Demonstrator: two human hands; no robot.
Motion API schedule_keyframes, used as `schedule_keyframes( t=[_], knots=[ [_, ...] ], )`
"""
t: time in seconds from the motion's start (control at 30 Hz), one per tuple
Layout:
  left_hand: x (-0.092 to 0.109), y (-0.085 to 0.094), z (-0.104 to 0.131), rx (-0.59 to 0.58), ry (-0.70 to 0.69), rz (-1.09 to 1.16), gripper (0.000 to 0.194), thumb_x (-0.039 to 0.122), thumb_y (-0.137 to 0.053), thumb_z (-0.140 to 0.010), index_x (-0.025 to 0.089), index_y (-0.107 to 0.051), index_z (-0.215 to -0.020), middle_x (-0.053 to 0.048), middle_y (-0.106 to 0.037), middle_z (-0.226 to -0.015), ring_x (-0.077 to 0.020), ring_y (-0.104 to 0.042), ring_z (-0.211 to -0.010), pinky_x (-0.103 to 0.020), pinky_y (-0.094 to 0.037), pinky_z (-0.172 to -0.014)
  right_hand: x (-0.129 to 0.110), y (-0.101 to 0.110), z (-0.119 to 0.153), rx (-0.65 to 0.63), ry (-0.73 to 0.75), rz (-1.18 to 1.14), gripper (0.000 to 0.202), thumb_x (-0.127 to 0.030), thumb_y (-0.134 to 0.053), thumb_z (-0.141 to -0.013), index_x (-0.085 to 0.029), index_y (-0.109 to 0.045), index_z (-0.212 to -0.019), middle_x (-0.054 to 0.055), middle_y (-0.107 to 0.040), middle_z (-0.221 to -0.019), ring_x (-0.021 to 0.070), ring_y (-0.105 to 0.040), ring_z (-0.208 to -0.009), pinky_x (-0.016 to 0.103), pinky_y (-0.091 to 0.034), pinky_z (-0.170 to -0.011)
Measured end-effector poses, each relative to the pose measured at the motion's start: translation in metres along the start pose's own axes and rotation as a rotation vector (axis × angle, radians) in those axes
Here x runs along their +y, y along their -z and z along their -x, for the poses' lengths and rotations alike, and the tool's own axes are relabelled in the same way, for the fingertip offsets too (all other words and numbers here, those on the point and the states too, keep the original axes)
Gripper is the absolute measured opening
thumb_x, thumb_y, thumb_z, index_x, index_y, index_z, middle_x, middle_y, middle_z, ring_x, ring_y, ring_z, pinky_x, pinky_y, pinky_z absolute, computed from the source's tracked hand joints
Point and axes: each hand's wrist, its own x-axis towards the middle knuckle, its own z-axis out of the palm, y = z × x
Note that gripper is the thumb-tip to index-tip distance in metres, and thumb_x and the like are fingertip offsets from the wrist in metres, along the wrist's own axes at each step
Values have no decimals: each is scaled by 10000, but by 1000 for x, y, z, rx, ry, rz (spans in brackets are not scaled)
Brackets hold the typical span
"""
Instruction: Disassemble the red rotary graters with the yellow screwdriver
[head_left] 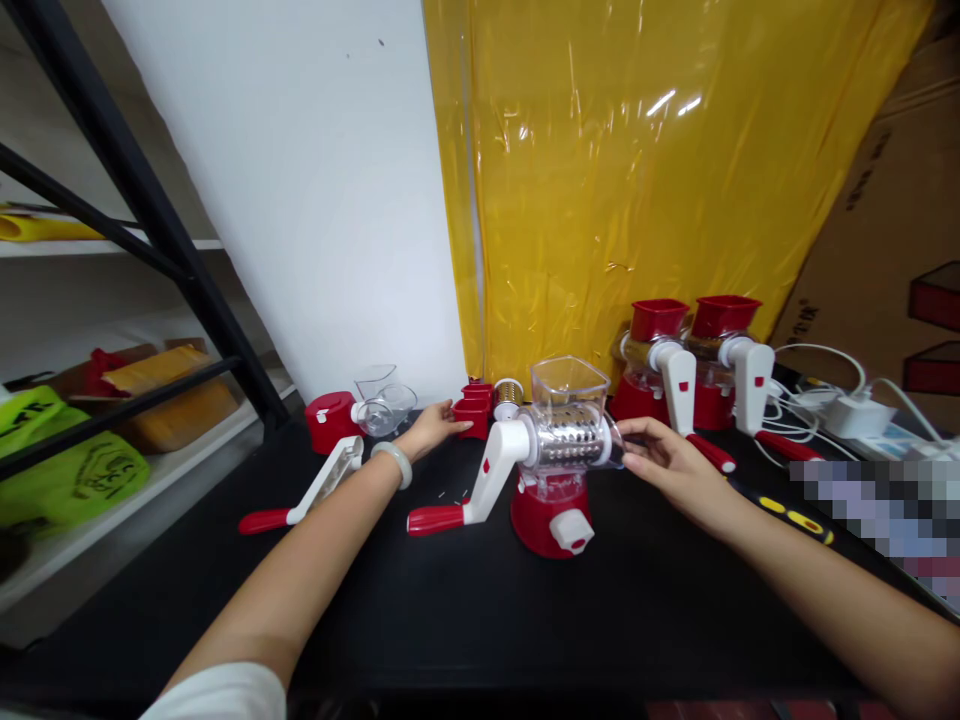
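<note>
A rotary grater (559,480) stands upright on the black table, with a clear hopper, a perforated metal drum, a red base and a white crank with a red handle. My right hand (664,460) is closed with fingers and thumb on the right end of its clear housing. Further back, my left hand (429,430) grips the left edge of a red box-shaped food pusher (474,412); another red piece stands behind it. Beside them is a loose grating drum (508,397). A white bracelet (396,462) circles my left wrist.
Two assembled graters (652,375) stand at the back right, near white cables and a charger (851,412). A detached crank (307,495), a red base (330,422) and clear housing (386,405) lie left. A yellow-black tool (784,510) lies right. Yellow-wrapped panel (637,150) rises behind.
</note>
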Motion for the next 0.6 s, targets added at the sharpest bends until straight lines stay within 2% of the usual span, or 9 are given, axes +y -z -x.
schedule_keyframes(
  t=[0.1,0.17,0.23,0.3,0.4,0.5,0.6],
  knots=[
    [18,6,15,128,12,-106,881,394,-951,-532,139,-549,-1272,-258,-534,-1453,-427,-346,-1475,-544,-260,-1212,-3,-3,-3,-21,1,-86,444,-535,-859,-671,-252,-694,-971,79,-729,-1066,276,-684,-1098,495,-495,-1077],
    [41,5,38,232,-87,-282,847,496,-846,-686,155,-479,-1369,-243,-382,-1578,-398,-246,-1527,-524,-186,-1243,-5,-4,-9,-64,-31,-143,442,-485,-902,-623,-247,-720,-949,76,-756,-1030,269,-712,-1041,494,-523,-1039],
    [66,-5,68,235,-274,-406,695,543,-642,-879,174,-425,-1426,-205,-349,-1603,-344,-294,-1515,-522,-210,-1238,-7,-5,-16,-137,-52,-180,439,-444,-920,-603,-237,-748,-949,77,-774,-1022,270,-724,-1030,506,-516,-1044],
    [86,-24,101,142,-410,-469,554,534,-479,-976,194,-444,-1411,-164,-438,-1547,-297,-381,-1467,-505,-278,-1217,-9,-6,-23,-235,-51,-191,460,-427,-919,-606,-224,-769,-989,81,-782,-1041,278,-723,-1056,528,-481,-1078],
    [96,-58,138,-44,-508,-546,501,496,-498,-980,211,-446,-1389,-161,-522,-1453,-291,-503,-1356,-487,-385,-1151,-11,-11,-32,-353,-62,-194,488,-415,-903,-636,-201,-769,-1054,90,-786,-1064,282,-721,-1079,545,-457,-1091],
    [88,-82,147,-30,-467,-550,444,473,-463,-996,174,-432,-1323,-181,-632,-1261,-308,-636,-1145,-491,-493,-987,-13,-17,-38,-373,-57,-217,544,-401,-894,-656,-200,-742,-1137,95,-779,-1106,264,-719,-1083,517,-468,-1084],
    [78,-84,135,-11,-498,-497,405,466,-469,-991,176,-424,-1271,-160,-670,-1163,-294,-672,-1035,-436,-517,-875,-15,-23,-39,-357,-55,-233,540,-449,-888,-652,-183,-747,-1100,95,-790,-1046,252,-737,-1000,499,-499,-1045]
  ],
)
